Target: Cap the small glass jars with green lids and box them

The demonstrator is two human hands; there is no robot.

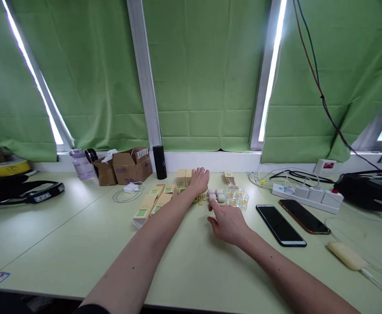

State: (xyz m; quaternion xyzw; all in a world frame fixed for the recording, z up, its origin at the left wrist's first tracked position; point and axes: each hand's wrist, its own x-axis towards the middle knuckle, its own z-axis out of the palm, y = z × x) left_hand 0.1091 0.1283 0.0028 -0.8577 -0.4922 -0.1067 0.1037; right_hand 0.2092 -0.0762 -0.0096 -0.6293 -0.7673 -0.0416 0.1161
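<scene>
My left hand (pixel 199 179) reaches far over the pale green table (pixel 63 244) and rests, fingers curled, on small items beside two upright tan boxes (pixel 184 177); what it grips is hidden. My right hand (pixel 227 223) lies nearer me, index finger pointing at a cluster of small pinkish caps (pixel 217 195), the other fingers loosely bent, nothing in it. Clear little jars with yellow contents (pixel 237 197) sit just right of the caps. Several long tan boxes with green labels (pixel 153 203) lie left of my forearm.
Two phones (pixel 280 224) (pixel 303 216) lie to the right, a white power strip (pixel 306 194) with cables behind them. Cardboard boxes (pixel 130 165), a black cylinder (pixel 160 162) and a purple bottle (pixel 81 163) stand at the back. A black headset (pixel 24 192) lies left.
</scene>
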